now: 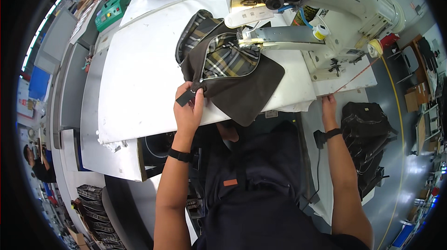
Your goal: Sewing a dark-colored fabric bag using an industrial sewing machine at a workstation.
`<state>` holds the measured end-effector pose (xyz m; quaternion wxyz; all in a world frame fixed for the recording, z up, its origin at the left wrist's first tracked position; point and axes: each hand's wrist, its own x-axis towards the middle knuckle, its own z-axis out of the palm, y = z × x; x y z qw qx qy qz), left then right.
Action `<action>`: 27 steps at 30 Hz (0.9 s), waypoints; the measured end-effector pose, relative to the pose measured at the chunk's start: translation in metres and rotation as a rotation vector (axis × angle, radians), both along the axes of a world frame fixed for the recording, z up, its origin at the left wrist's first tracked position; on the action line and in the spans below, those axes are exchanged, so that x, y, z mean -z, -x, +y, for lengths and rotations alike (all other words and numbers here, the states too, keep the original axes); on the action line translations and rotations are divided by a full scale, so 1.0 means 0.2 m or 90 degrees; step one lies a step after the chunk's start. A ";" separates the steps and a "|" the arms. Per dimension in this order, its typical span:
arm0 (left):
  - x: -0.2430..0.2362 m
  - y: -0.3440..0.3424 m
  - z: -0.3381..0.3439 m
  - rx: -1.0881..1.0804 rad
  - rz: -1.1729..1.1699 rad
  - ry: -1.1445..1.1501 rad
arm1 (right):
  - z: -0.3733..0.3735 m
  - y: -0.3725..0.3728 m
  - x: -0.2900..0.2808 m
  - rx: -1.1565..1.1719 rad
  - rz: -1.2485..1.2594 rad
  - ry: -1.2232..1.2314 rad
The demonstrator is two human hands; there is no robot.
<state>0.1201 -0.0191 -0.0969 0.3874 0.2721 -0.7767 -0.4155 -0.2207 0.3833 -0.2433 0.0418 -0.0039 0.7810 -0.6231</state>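
A dark brown fabric bag [247, 99] with plaid lining [228, 59] and an open zipper lies on the white table, partly under the head of a sewing machine [274, 40]. My left hand [188, 110] pinches the bag's near left corner, by the zipper end. A small black tab [185, 98] sticks out at those fingers. Over at the table's right front edge, my right hand [328, 106] is closed, with its fingertips at the lower end of a thin red cord [355, 77]. The machine's needle area is partly hidden by its parts.
The white table [135, 82] reaches far left. Dark bags [368, 129] are piled at the right, below table height. Folded plaid-lined pieces [95, 208] are stacked at lower left. A green control box [111, 9] stands at the back left. Other people are farther off at left.
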 end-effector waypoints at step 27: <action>0.01 0.00 -0.01 0.025 0.015 -0.003 | 1.64 -1.89 0.67 -0.306 -0.568 -0.477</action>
